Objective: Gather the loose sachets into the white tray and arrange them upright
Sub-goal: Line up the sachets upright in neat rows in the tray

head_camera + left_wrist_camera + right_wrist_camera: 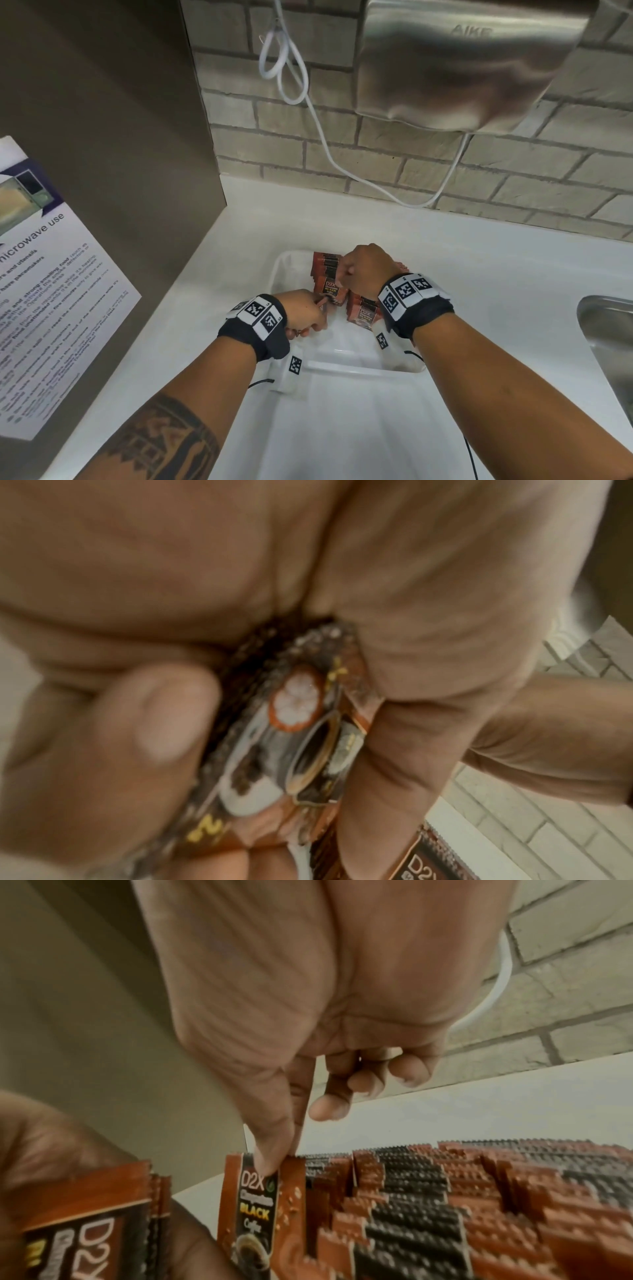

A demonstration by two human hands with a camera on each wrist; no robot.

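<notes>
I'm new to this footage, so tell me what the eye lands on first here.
Two hands meet over a white tray on the counter: the left hand holds a small bundle of brown coffee sachets, while the right hand touches the front sachet of upright rows filling the tray's far end. Above, a steel hand dryer hangs on the brick wall.

The sachets are orange-brown with a black band down the middle; on the front one the print is white and yellow — "D2X" and "BLACK". The tray is white, and the bench too. The wall has a pattern of pale beige bricks with grey joints. The cord is white. Both wrist bands are black, with black-and-white square codes. The dryer is silver — brushed metal.
</notes>
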